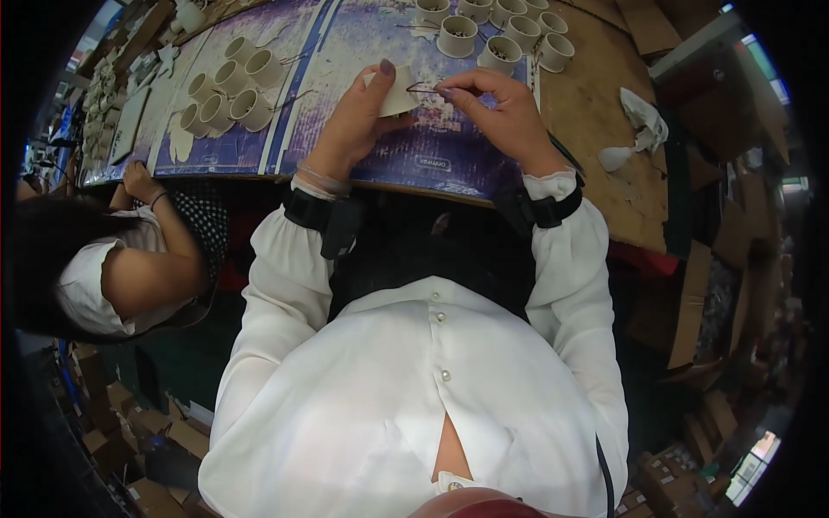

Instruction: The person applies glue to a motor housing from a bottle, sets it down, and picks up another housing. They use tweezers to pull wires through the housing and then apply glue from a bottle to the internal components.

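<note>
My left hand [363, 116] grips a small cream ceramic cup-shaped part [397, 93], tilted on its side above the purple-blue mat [363, 43]. My right hand [496, 112] pinches a thin dark wire [423, 87] between thumb and forefinger, its tip touching the cream part's rim. Both wrists wear black straps over white sleeves. The two hands sit close together at the near edge of the table.
Several cream cup-shaped parts [501, 30] stand in a cluster at the far right of the mat, and another group [229, 86] lies at the left. A crumpled white rag [643, 121] lies on the brown tabletop [596, 104]. Another person [129, 259] sits at my left. Cardboard boxes [691, 302] crowd the floor.
</note>
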The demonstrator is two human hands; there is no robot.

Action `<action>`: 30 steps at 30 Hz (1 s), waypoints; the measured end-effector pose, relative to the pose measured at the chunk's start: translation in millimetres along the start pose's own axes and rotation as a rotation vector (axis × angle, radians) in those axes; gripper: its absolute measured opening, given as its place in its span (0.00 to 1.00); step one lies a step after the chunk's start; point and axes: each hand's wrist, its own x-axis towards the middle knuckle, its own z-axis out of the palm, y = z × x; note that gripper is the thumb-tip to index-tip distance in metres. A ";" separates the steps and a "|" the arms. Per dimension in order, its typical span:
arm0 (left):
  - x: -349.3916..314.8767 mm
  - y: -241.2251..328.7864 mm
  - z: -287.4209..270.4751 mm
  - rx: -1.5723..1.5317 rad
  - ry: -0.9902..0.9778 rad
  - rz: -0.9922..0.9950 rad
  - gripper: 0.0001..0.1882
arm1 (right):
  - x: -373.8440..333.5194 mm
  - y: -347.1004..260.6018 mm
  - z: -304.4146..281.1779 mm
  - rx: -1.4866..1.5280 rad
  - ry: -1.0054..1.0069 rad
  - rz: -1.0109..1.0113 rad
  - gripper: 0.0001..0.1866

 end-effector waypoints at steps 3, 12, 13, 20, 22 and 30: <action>4.3 5.3 -2.3 -0.106 -0.074 -0.131 0.30 | 3.4 -0.6 2.8 0.036 0.079 0.030 0.09; 8.1 -0.5 -11.9 -0.406 -0.209 -0.219 0.26 | 6.1 -1.3 7.3 0.125 0.171 0.093 0.08; 7.6 -1.1 -12.2 -0.406 -0.209 -0.218 0.26 | 5.9 -1.3 7.9 0.123 0.173 0.089 0.08; 7.7 -4.3 -15.1 -0.519 -0.164 -0.252 0.24 | 5.1 -0.2 8.1 0.107 0.161 0.143 0.10; 10.1 -6.1 -16.7 -0.578 -0.186 -0.264 0.24 | 4.1 2.9 9.8 0.101 0.159 0.138 0.12; 2.5 -2.7 -6.1 -0.722 -0.247 -0.287 0.22 | 5.8 -2.7 17.7 0.457 0.233 0.058 0.26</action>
